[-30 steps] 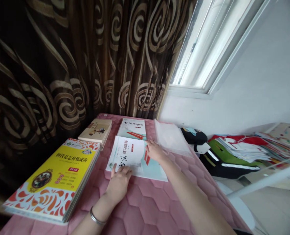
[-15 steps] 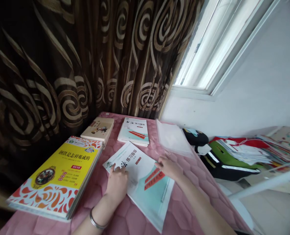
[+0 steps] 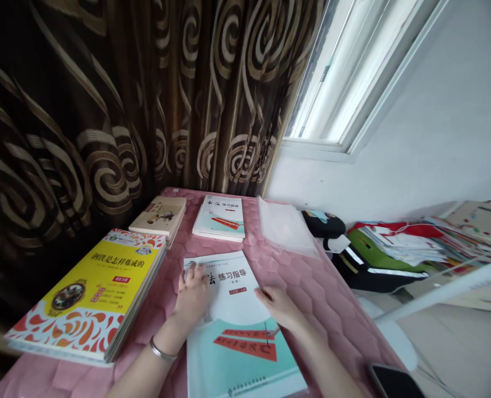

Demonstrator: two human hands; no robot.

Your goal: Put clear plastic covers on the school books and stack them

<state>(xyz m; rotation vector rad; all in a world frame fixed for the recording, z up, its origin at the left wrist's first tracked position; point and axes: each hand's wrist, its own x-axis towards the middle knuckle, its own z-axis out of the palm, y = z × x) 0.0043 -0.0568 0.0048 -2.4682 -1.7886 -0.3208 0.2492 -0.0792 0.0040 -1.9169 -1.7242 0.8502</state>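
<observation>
A white and teal workbook [image 3: 239, 326] lies on the pink quilted table [image 3: 311, 287], its lower end near me. My left hand [image 3: 192, 296] rests flat on the book's upper left corner, fingers spread; a metal bangle circles that wrist. My right hand [image 3: 281, 305] lies with fingers stretched out on the book's right edge. Neither hand grips anything.
A second matching workbook [image 3: 220, 217] lies farther back. A beige book [image 3: 159, 215] and a stack topped by a yellow book [image 3: 90, 290] sit at left. Clear plastic sleeves [image 3: 284, 228] lie right of them. A dark phone [image 3: 394, 381] is at the table's near right. Brown curtain behind; clutter beside the table.
The workbook was slid toward me and turned from slanted to straight. Both hands came closer with it, staying flat on its cover.
</observation>
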